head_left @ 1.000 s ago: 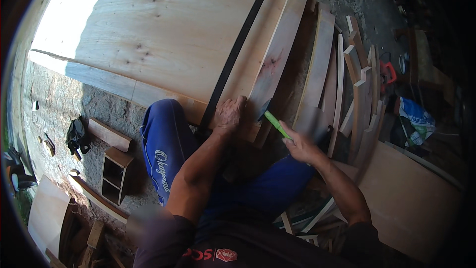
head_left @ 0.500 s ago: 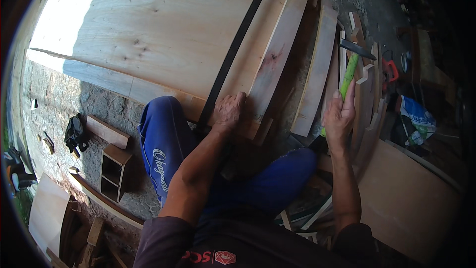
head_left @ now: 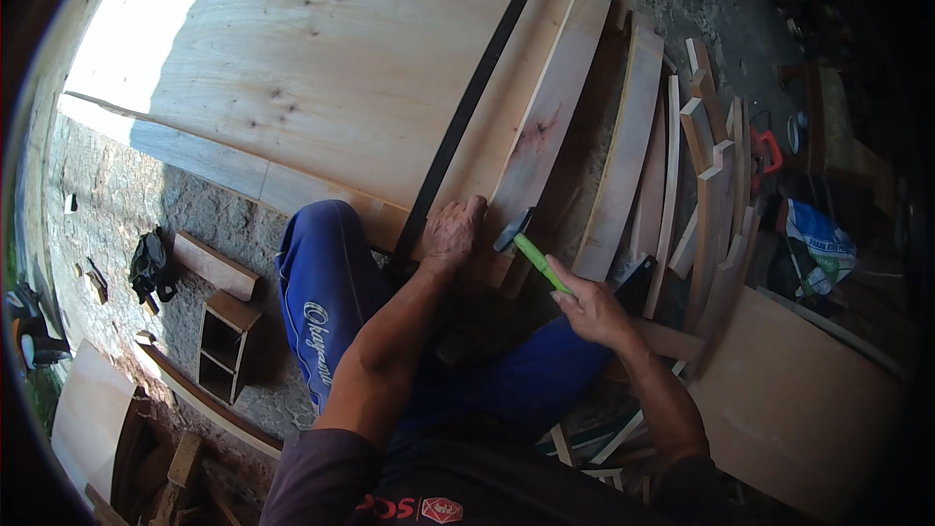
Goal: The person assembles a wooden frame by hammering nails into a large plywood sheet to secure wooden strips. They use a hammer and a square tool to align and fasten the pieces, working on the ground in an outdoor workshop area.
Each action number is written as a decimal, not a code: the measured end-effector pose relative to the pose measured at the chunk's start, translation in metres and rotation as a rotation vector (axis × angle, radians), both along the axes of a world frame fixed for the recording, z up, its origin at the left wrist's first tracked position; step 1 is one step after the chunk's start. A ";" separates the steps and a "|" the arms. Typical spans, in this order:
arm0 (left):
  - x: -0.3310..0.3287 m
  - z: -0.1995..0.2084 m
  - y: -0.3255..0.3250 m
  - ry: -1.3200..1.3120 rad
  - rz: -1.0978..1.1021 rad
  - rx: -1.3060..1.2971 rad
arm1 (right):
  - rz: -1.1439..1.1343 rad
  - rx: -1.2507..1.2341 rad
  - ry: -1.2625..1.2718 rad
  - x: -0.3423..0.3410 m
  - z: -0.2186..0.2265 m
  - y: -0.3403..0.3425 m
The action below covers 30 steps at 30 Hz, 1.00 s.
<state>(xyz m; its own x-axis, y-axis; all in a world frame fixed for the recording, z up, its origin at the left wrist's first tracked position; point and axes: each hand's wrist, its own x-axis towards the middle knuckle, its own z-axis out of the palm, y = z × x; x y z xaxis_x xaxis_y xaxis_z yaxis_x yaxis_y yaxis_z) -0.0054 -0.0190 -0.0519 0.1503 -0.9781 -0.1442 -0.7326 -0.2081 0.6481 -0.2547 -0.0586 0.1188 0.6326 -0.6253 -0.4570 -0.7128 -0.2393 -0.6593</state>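
Observation:
My right hand is closed round the green handle of a hammer. The dark hammer head is down at the near end of a pale wooden board, which edges a large plywood panel. Whether it touches the wood I cannot tell. Just left of the hammer head, my left hand rests on the panel's near corner with its fingers bent together; what lies under the fingertips is hidden. A long black bar runs across the panel, close beside this hand.
Several loose wooden strips lie to the right of the panel. Farther right are a red-handled tool, a blue-and-white bag and a plywood sheet. At left sit a small wooden box, a wood block and a black bundle.
My right hand has swung the hammer down and to the left, from above the loose strips to the board's near end. My left hand stays at the panel corner.

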 end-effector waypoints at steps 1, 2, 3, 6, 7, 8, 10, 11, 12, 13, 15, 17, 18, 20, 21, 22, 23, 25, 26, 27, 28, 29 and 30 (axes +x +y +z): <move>0.000 0.000 0.016 0.018 -0.012 0.033 | -0.137 0.032 0.018 0.017 0.027 -0.004; 0.000 0.002 0.013 0.027 -0.016 0.027 | -0.305 -0.106 -0.050 0.022 0.031 -0.017; -0.002 -0.001 0.015 0.024 -0.014 0.031 | -0.471 -0.235 -0.118 0.025 0.035 -0.024; -0.004 -0.004 0.012 0.025 -0.002 0.012 | -0.481 -0.267 -0.023 0.015 0.013 0.005; -0.009 0.003 0.008 0.050 -0.018 -0.013 | -0.055 -0.012 0.127 -0.017 -0.019 0.031; -0.006 0.005 0.014 0.070 -0.014 -0.021 | -0.043 0.056 0.133 -0.017 -0.008 0.047; 0.003 0.001 0.000 0.038 0.015 -0.044 | -0.121 -0.006 0.022 -0.001 0.014 0.012; -0.002 -0.003 0.018 0.043 0.008 -0.017 | -0.252 -0.083 -0.055 0.008 0.028 -0.002; -0.002 -0.001 0.016 0.012 -0.020 0.037 | -0.399 -0.130 -0.085 0.014 0.035 -0.007; -0.003 -0.002 0.017 0.019 -0.013 0.031 | -0.539 -0.179 -0.127 0.020 0.041 -0.013; -0.005 -0.005 0.015 0.029 -0.008 0.016 | -0.477 -0.095 -0.015 0.015 0.018 0.018; -0.014 0.004 0.023 0.022 -0.008 -0.017 | -0.148 0.138 0.208 0.002 -0.004 0.054; -0.009 0.005 0.017 0.000 0.017 -0.042 | -0.076 0.095 0.139 -0.001 -0.001 0.051; -0.003 0.003 0.021 0.004 0.009 -0.048 | -0.175 -0.038 -0.002 0.004 0.016 0.039; -0.002 0.004 0.018 0.004 0.006 -0.063 | -0.330 -0.165 -0.092 0.017 0.024 0.009; -0.004 0.013 0.015 -0.030 -0.010 0.002 | -0.418 -0.208 -0.096 0.017 0.024 0.006; -0.004 0.011 0.016 -0.036 -0.014 0.002 | -0.496 -0.249 -0.111 0.020 0.025 0.002; -0.005 0.004 0.016 -0.047 -0.023 -0.002 | -0.415 -0.172 0.025 0.015 0.006 0.033; -0.012 0.006 0.019 -0.034 -0.049 0.007 | -0.164 0.091 0.196 -0.001 -0.015 0.059; -0.010 0.005 0.019 -0.044 -0.040 0.010 | -0.021 -0.032 -0.060 -0.003 -0.015 0.053; -0.007 0.003 0.013 -0.053 -0.031 0.014 | -0.052 -0.047 -0.036 -0.004 -0.017 0.039; -0.008 0.002 0.027 -0.048 -0.031 0.026 | -0.110 -0.013 0.014 0.003 0.002 0.048; -0.005 0.005 0.025 -0.048 -0.022 0.017 | -0.270 -0.114 -0.071 0.015 0.022 0.035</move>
<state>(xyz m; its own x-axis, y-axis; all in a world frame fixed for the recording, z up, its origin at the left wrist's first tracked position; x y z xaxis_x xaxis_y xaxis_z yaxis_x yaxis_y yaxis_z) -0.0104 0.0060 -0.0473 0.1362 -0.9786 -0.1540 -0.7673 -0.2026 0.6085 -0.2402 -0.0240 0.1410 0.4641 -0.8201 -0.3347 -0.7136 -0.1223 -0.6898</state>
